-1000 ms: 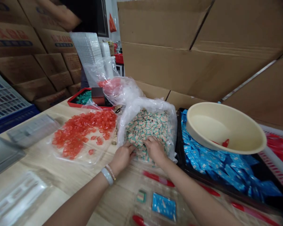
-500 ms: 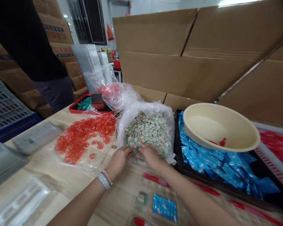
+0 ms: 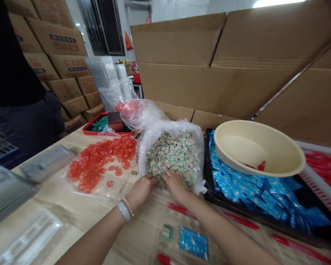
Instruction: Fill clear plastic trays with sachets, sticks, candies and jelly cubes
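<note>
Left hand [image 3: 142, 191] and right hand [image 3: 175, 186] rest on teal candies [image 3: 172, 158] in an open plastic bag [image 3: 171, 127], grip impossible to tell; red candies [image 3: 102, 163] lie at nine o'clock.

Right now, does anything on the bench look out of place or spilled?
Yes: the cream basin sits tilted on the blue packets in the black tray, and a stray red piece lies apart from the red pile.

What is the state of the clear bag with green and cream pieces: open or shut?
Open: the clear bag gapes wide, its pieces lie uncovered, and the left hand and right hand touch them.
</note>
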`<state>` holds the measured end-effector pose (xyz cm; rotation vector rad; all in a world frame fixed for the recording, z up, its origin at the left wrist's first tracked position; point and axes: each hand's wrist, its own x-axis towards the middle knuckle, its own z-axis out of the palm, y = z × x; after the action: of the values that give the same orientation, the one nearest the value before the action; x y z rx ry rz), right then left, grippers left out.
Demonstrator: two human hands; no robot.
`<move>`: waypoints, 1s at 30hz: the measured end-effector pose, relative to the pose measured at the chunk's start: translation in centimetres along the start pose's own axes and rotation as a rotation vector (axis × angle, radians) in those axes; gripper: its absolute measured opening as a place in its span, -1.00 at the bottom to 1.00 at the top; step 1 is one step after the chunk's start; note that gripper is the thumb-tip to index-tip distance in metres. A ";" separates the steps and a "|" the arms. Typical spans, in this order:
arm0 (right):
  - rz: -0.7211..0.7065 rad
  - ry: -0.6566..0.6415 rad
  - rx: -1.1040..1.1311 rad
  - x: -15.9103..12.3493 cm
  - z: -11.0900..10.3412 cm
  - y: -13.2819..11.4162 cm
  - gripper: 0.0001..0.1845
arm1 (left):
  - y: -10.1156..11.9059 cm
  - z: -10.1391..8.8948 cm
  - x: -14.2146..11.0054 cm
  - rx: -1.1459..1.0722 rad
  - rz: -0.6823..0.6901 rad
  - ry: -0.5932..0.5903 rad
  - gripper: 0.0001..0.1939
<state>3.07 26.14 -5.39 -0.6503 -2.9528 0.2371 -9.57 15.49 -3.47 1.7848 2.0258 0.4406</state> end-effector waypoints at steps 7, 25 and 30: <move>-0.009 -0.026 0.011 0.1 -0.2 0.1 -0.75 | -0.6 -0.3 0.2 -0.046 0.100 0.002 -0.78; 0.005 0.044 0.158 -0.4 0.9 1.1 -0.85 | -0.4 0.9 -0.2 -0.014 0.054 0.092 -0.74; -0.043 0.016 0.070 -0.3 0.6 0.4 -0.83 | 0.0 1.0 0.0 0.040 0.041 0.087 -0.72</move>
<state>3.44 26.28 -6.03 -0.5769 -2.9246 0.3284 -9.06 15.50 -4.32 1.8643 2.0728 0.5019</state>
